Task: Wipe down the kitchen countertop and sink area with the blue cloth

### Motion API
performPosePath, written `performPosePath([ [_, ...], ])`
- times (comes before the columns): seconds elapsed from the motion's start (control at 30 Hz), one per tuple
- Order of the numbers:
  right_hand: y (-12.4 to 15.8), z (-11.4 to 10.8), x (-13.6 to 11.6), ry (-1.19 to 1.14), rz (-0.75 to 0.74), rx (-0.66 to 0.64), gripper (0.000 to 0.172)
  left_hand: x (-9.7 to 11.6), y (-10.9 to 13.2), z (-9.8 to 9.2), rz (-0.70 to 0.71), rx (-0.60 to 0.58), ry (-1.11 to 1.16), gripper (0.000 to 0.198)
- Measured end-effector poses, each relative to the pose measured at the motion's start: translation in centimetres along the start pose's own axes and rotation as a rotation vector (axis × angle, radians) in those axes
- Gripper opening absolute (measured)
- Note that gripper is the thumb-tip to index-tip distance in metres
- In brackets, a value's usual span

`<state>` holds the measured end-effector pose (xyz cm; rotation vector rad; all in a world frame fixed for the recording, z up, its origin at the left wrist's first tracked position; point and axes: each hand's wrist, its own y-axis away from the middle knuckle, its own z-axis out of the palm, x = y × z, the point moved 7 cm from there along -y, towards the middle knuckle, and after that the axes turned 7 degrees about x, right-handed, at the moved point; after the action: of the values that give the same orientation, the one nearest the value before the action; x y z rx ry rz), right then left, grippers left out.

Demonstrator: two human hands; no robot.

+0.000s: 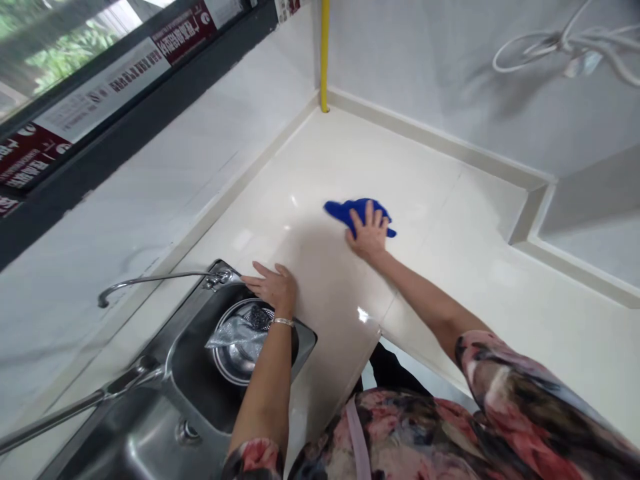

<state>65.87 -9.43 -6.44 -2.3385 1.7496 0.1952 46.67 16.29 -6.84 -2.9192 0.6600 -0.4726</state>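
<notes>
While right hand [369,239], fingers splayed, presses blue cloth [343,211], left hand [277,288], fingers loosely spread, perhaps touches sink edge [307,339].

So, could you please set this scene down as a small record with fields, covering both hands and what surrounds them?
right hand: spread on top of the blue cloth
left hand: open near the sink's edge, nothing visible in it; contact unclear
surface: pale countertop, with the blue cloth crumpled on it
sink: metal, with a round metal vessel inside
in the vessel: a silvery, crumpled item, material unclear
corner: upright yellow pipe
</notes>
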Motion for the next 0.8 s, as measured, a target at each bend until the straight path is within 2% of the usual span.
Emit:
performPosePath([
  [0.07,2.8,0.9,-4.8,-0.082,-0.177,-0.036,0.069,0.0,0.0,0.0,0.009,0.007,-0.005,0.071],
  [0.13,6.6,1.0,-7.9,-0.182,-0.357,-0.054,0.065,0.1,-0.1,-0.2,0.009,0.011,-0.004,0.070],
  [0.2,10.9,0.6,-9.0,-0.271,-0.524,-0.066,0.062,0.0,-0.1,-0.4,-0.006,0.008,-0.004,0.070],
  [0.27,14.9,0.0,-8.0,-0.323,-0.646,-0.082,0.060,0.1,-0.1,-0.6,-0.021,0.006,-0.006,0.070],
  [0.33,18.7,-0.7,-5.0,-0.331,-0.713,-0.097,0.059,0.3,-0.2,-0.9,-0.029,0.008,-0.014,0.071],
  [0.4,22.0,-1.6,0.0,-0.290,-0.684,-0.084,0.060,0.5,-0.3,-1.1,-0.033,0.005,-0.007,0.072],
  [0.5,26.7,-3.4,9.7,-0.152,-0.469,0.006,0.061,0.5,-0.6,-1.1,-0.028,-0.011,0.033,0.073],
  [0.57,30.0,-5.0,16.1,-0.046,-0.263,0.107,0.062,0.2,-0.9,-0.9,-0.037,0.026,0.027,0.073],
  [0.63,32.9,-6.4,21.0,0.041,-0.058,0.208,0.066,-0.1,-1.4,-0.2,-0.046,0.045,0.036,0.075],
  [0.7,34.3,-7.2,23.8,0.095,0.089,0.289,0.070,-0.2,-1.9,0.6,-0.052,0.046,0.040,0.078],
  [0.73,34.2,-7.4,24.5,0.109,0.134,0.322,0.072,0.0,-2.1,0.7,-0.042,0.065,0.042,0.078],
  [0.8,32.1,-7.4,25.0,0.118,0.173,0.372,0.072,0.3,-2.3,0.7,-0.009,0.082,0.049,0.080],
])
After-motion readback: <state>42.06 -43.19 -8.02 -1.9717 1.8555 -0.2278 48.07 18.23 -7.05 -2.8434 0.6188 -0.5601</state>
